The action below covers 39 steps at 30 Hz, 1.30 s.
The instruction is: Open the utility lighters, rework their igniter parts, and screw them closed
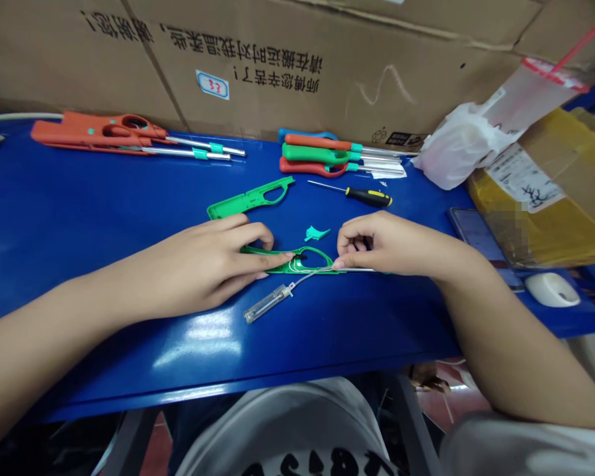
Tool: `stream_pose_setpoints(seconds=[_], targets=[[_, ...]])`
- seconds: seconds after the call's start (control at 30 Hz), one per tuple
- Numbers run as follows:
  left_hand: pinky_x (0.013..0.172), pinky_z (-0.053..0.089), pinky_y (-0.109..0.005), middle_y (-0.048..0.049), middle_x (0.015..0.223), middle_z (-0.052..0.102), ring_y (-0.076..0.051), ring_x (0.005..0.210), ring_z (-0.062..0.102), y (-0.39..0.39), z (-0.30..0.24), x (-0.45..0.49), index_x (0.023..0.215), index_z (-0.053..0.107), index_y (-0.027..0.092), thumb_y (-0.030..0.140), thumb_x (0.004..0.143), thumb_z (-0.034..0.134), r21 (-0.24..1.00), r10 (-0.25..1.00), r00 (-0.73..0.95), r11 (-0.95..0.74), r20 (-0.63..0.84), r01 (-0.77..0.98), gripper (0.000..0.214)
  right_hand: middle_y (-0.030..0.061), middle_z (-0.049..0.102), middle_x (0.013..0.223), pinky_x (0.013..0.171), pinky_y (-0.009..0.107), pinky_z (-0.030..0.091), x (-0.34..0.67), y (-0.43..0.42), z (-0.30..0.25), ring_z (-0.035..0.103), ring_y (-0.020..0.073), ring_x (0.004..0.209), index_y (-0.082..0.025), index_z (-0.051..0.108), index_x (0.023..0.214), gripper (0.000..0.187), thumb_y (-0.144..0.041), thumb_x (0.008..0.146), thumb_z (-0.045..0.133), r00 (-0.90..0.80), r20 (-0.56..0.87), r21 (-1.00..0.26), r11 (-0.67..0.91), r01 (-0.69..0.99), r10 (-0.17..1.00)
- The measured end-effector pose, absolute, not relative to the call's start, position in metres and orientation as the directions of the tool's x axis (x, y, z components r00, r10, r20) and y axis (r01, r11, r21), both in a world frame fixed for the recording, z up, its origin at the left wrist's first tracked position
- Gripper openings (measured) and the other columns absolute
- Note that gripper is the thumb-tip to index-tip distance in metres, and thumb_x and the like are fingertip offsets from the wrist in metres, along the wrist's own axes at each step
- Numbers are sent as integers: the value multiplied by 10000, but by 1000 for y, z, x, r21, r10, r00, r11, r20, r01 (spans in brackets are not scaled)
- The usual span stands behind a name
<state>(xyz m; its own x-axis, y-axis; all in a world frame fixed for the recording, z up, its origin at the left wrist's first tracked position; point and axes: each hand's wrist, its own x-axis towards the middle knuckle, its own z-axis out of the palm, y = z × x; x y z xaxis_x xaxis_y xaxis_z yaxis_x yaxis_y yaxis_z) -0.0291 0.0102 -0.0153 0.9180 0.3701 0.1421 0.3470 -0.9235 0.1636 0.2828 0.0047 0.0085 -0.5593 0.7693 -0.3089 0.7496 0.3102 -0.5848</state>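
Holding the green casing point(278, 269)

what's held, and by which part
The left hand holds the nearer green shell by its left part; the right hand is at its other end, exact hold unclear.

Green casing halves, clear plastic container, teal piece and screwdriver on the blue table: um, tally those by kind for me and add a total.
Green casing halves: 2
Clear plastic container: 1
Teal piece: 1
Screwdriver: 1
Total: 5
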Motion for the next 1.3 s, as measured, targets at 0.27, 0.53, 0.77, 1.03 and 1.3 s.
stream_pose_setpoints(seconds=[0.27,0.53,0.77,1.03,1.3], targets=[[890,522,-372,-107,1195,615,-244,1028,612,9,-17,-29,1494,568,322,238,1070,421,142,352,925,-932,142,333,456,16,678,773,656,278,412,280,7,3,563,142,688,-177,713,866,278,-431,951,637,-361,163,-600,382,703,918],[861,530,-370,-89,1185,641,-234,1005,631,0,-13,-24,1453,597,281,271,1048,478,199,412,903,-902,126,384,422,50,684,979,753,297,464,274,11,-18,580,163,816,-178,696,962,97,-246,892,704,-532,155,-513,528,677,833],[855,533,-376,-60,1117,689,-230,957,672,-3,-9,-24,1340,667,263,281,988,553,241,455,878,-878,148,414,371,50,678,935,756,303,464,274,7,-8,598,166,822,-176,678,896,109,-263,957,656,-624,138,-551,583,597,769],[871,529,-344,-58,1125,718,-214,999,666,-7,-19,-17,1212,699,207,329,1010,582,333,515,823,-840,240,428,263,5,662,860,687,270,416,274,-10,16,583,133,763,-185,692,871,138,-82,886,600,-727,-35,-555,592,584,685],[882,541,-330,-64,1100,722,-203,994,676,-4,-24,-16,1229,724,209,320,1017,612,370,515,817,-834,258,409,264,18,643,898,686,305,366,269,-15,15,565,159,789,-195,650,900,141,-142,947,528,-737,-116,-446,628,638,666]])
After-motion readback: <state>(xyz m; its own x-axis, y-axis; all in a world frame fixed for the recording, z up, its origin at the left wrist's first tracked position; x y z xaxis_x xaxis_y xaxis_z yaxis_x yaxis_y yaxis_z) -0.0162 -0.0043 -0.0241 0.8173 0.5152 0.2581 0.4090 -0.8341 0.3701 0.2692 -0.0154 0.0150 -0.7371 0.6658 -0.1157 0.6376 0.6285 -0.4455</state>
